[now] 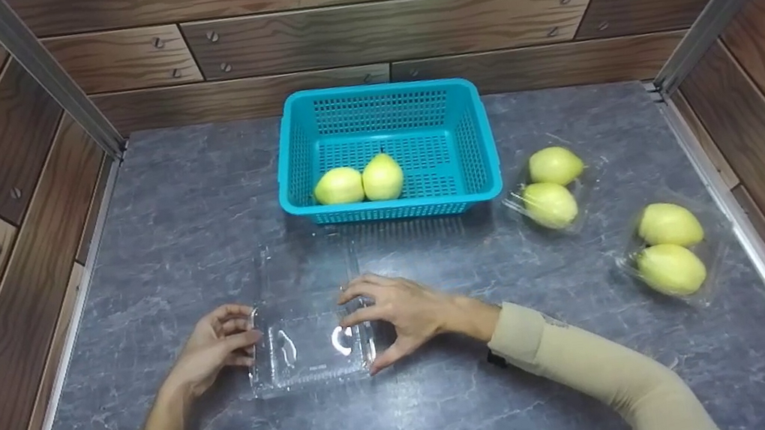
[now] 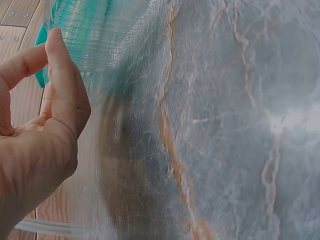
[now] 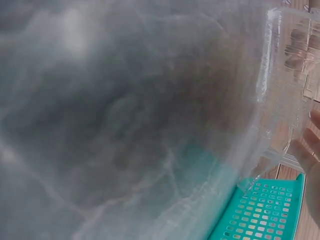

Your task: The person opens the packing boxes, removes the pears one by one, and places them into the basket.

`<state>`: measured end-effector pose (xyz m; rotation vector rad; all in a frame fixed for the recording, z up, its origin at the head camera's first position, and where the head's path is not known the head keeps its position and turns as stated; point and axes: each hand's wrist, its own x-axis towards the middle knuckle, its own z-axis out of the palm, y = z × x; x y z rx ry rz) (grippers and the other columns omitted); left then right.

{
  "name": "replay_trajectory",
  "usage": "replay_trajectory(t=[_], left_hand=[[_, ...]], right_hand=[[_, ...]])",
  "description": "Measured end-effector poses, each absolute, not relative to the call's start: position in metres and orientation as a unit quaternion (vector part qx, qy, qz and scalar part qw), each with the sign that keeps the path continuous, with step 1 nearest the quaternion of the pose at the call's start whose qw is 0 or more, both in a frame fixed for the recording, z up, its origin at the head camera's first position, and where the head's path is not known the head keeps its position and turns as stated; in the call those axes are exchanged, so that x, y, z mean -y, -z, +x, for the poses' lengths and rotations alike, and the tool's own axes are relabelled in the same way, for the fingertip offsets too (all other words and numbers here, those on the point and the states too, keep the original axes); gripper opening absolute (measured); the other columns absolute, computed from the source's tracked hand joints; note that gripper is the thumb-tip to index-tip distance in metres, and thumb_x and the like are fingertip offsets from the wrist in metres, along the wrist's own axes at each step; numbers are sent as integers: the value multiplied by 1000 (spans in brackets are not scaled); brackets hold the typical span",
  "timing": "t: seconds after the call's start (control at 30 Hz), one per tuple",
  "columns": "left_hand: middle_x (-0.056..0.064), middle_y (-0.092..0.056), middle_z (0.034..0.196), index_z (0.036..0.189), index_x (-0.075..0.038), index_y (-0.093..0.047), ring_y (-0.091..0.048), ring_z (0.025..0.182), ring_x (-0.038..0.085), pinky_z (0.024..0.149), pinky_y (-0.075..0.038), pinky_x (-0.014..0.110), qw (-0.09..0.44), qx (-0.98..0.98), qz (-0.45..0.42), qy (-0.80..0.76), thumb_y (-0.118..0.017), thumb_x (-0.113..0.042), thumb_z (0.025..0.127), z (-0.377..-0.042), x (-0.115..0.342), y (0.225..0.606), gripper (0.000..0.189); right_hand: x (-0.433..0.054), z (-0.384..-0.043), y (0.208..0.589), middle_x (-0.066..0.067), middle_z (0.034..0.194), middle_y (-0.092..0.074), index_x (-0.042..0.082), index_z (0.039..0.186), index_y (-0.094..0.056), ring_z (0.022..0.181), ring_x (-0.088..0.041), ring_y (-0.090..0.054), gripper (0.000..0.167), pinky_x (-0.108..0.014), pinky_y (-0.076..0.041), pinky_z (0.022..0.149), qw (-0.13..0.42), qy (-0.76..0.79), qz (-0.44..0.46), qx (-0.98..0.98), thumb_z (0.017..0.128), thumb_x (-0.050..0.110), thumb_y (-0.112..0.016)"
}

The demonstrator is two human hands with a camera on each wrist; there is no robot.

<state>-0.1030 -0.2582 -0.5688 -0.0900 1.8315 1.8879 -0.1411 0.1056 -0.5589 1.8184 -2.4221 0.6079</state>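
beige sleeves [image 1: 582,359] occupy the foreground. left hand [image 1: 209,351]: narrow, thumb and fingers pinching the left edge of the clear plastic clamshell [image 1: 315,348]. right hand [image 1: 402,311]: wide, thumb spread from the fingers, fingertips at the right edge. clamshell position: flat on the grey marbled tabletop [image 1: 451,417], before the turquoise basket [image 1: 389,207], which contains two yellow-green fruits [image 1: 340,186].

Left hand [image 1: 212,353], fingers bent; right hand [image 1: 400,309], fingers spread; forearms [image 1: 591,366] angled inward.
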Motion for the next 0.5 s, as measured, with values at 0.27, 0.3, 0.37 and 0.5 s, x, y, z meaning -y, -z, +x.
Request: replay_trajectory(t=[0.27, 0.3, 0.37, 0.5], left_hand=[[-2, -63, 98, 138, 7, -44, -66, 78, 12, 71, -67, 29, 249, -679, -37, -690, -74, -5, 96, -100, 259, 562, 53], [-2, -62, 99, 139, 7, -44, -66, 80, 12, 73, -67, 29, 246, -685, -39, -685, -73, -5, 96, -100, 259, 560, 54], [-1, -62, 102, 141, 8, -42, -66, 85, 12, 77, -68, 31, 233, -703, -43, -670, -71, -6, 97, -99, 258, 556, 55], [6, -59, 111, 141, 8, -45, -65, 88, 11, 79, -65, 27, 179, -762, -52, -620, -72, -5, 96, -97, 254, 548, 54]], right_hand=[[-106, -139, 560, -14, 145, -61, 19, 130, -71, 141, -34, -55, 73, -50, -51, 118, 25, -192, 590, 784, 76, 67, -84], [-106, -139, 560, -14, 145, -61, 20, 129, -71, 142, -34, -54, 72, -50, -51, 118, 25, -191, 590, 784, 76, 67, -84], [-106, -140, 560, -14, 144, -62, 19, 128, -71, 142, -34, -54, 71, -50, -51, 118, 24, -189, 591, 784, 77, 67, -83], [-105, -140, 560, -13, 144, -62, 19, 124, -73, 143, -34, -53, 68, -50, -51, 119, 22, -186, 589, 786, 77, 67, -83]])
